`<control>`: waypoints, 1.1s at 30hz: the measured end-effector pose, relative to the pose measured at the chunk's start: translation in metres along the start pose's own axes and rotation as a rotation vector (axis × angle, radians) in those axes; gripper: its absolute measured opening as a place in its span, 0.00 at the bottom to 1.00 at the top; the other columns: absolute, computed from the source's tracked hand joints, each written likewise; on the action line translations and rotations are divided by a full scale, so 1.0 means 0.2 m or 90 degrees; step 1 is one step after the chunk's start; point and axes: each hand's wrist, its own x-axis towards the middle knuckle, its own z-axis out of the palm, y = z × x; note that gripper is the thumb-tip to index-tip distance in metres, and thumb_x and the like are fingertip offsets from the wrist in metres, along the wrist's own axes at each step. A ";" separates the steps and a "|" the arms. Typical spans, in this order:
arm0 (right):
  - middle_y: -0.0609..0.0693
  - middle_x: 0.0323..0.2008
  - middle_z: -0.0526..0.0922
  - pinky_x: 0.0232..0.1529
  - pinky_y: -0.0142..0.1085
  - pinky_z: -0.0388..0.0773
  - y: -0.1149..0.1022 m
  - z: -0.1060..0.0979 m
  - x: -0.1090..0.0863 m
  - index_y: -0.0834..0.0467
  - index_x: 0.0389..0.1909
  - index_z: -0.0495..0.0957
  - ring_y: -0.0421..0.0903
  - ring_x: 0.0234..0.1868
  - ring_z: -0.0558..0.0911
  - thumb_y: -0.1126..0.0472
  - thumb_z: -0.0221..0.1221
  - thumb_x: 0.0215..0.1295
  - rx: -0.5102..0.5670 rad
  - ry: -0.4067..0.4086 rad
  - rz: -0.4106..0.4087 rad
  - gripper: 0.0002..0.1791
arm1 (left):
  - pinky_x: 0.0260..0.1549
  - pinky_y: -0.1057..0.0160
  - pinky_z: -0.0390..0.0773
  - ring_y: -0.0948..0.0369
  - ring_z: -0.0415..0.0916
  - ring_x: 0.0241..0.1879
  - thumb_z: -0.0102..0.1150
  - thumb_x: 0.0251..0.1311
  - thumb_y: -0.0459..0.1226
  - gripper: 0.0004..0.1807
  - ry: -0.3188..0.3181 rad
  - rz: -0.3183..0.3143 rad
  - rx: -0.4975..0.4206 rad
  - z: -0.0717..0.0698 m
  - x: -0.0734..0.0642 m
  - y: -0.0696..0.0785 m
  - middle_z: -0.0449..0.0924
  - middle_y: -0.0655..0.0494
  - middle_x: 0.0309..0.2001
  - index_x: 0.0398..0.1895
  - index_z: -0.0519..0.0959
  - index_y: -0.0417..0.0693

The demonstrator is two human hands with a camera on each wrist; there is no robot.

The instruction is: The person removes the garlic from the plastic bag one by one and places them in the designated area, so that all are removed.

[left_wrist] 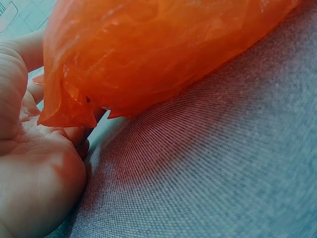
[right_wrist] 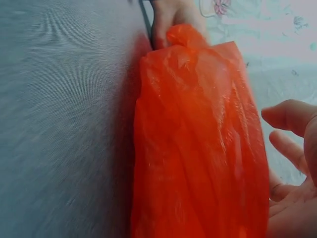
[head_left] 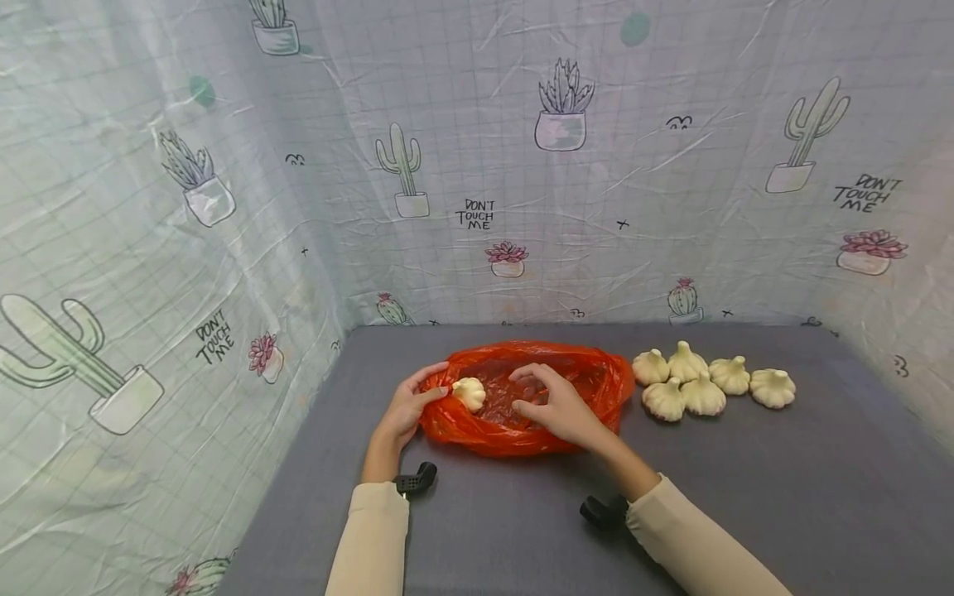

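A red plastic bag (head_left: 492, 443) lies on the table with its mouth spread wide. At its left end my left hand (head_left: 406, 407) grips the rim, thumb over the edge and fingers on the outer side. One garlic bulb (head_left: 469, 394) sits inside the bag, close to the left thumb. Above the bag's mouth hovers my right hand (head_left: 559, 407), its fingers loosely bent and apart, holding nothing. In the left wrist view, gathered bag plastic (left_wrist: 74, 106) rests against the left palm. The right wrist view shows the bag's outer side (right_wrist: 198, 144) beside the right fingers.
Several garlic bulbs (head_left: 686, 389) stand grouped to the right of the bag, with one bulb (head_left: 773, 388) at the group's right end. The grey table (head_left: 492, 530) runs back to a curtain (head_left: 596, 215) printed with potted cacti, which also hangs along the left side.
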 end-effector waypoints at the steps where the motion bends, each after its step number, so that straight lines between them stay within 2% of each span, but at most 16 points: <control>1: 0.57 0.55 0.81 0.50 0.43 0.79 0.00 0.01 0.02 0.51 0.57 0.78 0.55 0.51 0.81 0.60 0.69 0.64 -0.001 -0.008 0.006 0.20 | 0.51 0.65 0.82 0.58 0.75 0.61 0.65 0.67 0.34 0.27 0.000 0.001 0.001 0.00 0.00 0.00 0.71 0.49 0.71 0.69 0.75 0.52; 8: 0.58 0.60 0.79 0.49 0.45 0.79 -0.01 0.09 0.14 0.53 0.61 0.77 0.55 0.55 0.80 0.61 0.68 0.66 0.012 -0.059 0.052 0.23 | 0.50 0.66 0.82 0.57 0.75 0.60 0.65 0.67 0.34 0.27 0.003 0.005 -0.001 0.01 -0.01 0.01 0.72 0.50 0.70 0.69 0.76 0.52; 16: 0.58 0.59 0.81 0.57 0.53 0.79 0.02 0.16 0.23 0.53 0.61 0.77 0.56 0.56 0.82 0.61 0.68 0.66 0.013 -0.092 0.056 0.23 | 0.51 0.67 0.81 0.56 0.73 0.62 0.65 0.67 0.34 0.27 0.003 0.002 0.000 0.00 0.00 0.01 0.71 0.51 0.71 0.69 0.76 0.53; 27: 0.57 0.55 0.81 0.53 0.46 0.83 0.08 0.26 0.30 0.54 0.60 0.77 0.50 0.46 0.84 0.63 0.70 0.63 0.026 -0.103 0.064 0.24 | 0.54 0.65 0.81 0.55 0.71 0.65 0.64 0.67 0.35 0.27 -0.003 -0.001 0.007 -0.01 0.00 0.00 0.69 0.52 0.72 0.70 0.75 0.52; 33: 0.57 0.55 0.81 0.51 0.44 0.84 0.08 0.28 0.32 0.54 0.61 0.76 0.50 0.47 0.84 0.61 0.70 0.62 0.009 -0.125 0.067 0.26 | 0.55 0.65 0.81 0.55 0.71 0.66 0.64 0.68 0.36 0.26 -0.007 -0.001 0.008 0.00 0.01 0.00 0.69 0.53 0.72 0.70 0.75 0.53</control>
